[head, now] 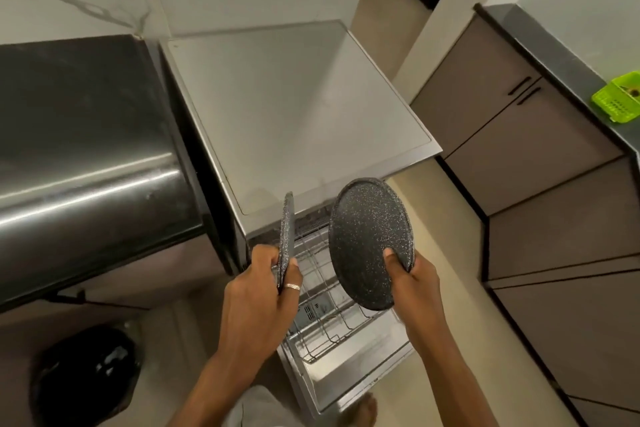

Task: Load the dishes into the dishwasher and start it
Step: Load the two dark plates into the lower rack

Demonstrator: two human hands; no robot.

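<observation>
Well, from my seat the dishwasher [294, 107] fills the middle of the view. I see its flat silver top from above, and that top hides nearly all of the interior. Left of it runs a dark countertop [79, 149], cut off by the frame edge. Grey cabinets [554, 218] line the right side.

Below the top, the wire rack [332, 319] is pulled out over the lowered door. I can only make out parts of it, since both plates and both hands cover its upper half. A shiny black bag [86, 378] sits on the floor at lower left, and I can't make out what is in it.

The right plate [369, 243], dark and speckled, is held tilted above the rack with its face towards me. The right hand [412, 281] grips its lower rim, and only the thumb shows in front. The left plate [286, 236] is edge-on, so I cannot see its face. The left hand [263, 291] clasps its bottom edge above the rack's left side.

A green basket [620, 97] is cropped at the right border. A ring [292, 286] shows on one finger of the left hand.
</observation>
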